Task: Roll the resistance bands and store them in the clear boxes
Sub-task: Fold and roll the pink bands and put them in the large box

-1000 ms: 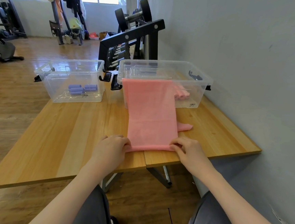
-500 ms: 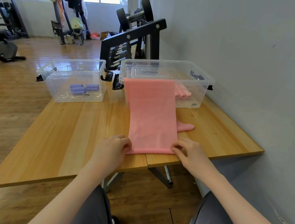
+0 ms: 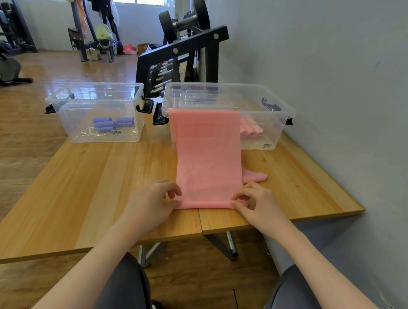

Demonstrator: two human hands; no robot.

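Note:
A long pink resistance band (image 3: 208, 154) lies flat on the wooden table (image 3: 97, 182), its far end draped over the front rim of the right clear box (image 3: 271, 103). Its near end is curled into a thin roll. My left hand (image 3: 154, 199) pinches the roll's left end and my right hand (image 3: 255, 205) pinches its right end. Rolled pink bands (image 3: 250, 131) lie inside the right box. The left clear box (image 3: 98, 110) holds rolled purple bands (image 3: 112, 123). A second bit of pink band (image 3: 255, 177) sticks out from under the flat one.
A grey wall runs close along the table's right side. A black dumbbell rack (image 3: 181, 61) stands behind the boxes. Black lid clips (image 3: 150, 106) sit between the two boxes. Wooden floor and gym machines lie to the left.
Both hands have curled the band's near edge over, so a thin roll has formed where the edge lay flat. The view has shifted slightly.

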